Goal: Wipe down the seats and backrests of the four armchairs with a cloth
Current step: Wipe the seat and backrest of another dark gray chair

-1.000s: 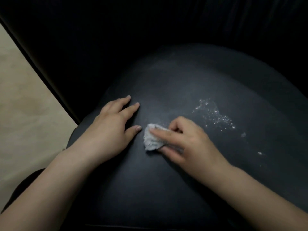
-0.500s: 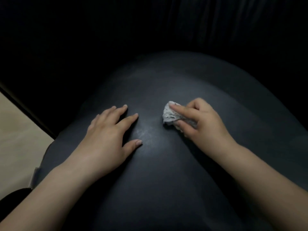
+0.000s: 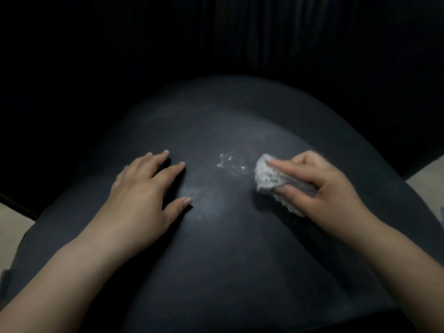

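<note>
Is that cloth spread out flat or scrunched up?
Scrunched up: the cloth is a crumpled wad pinched in the right hand against the dark seat.

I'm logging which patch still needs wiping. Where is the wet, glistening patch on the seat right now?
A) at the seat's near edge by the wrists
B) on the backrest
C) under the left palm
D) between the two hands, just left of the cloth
D: the wet patch glistens on the dark seat between the flat left hand and the cloth that the right hand holds.
</note>
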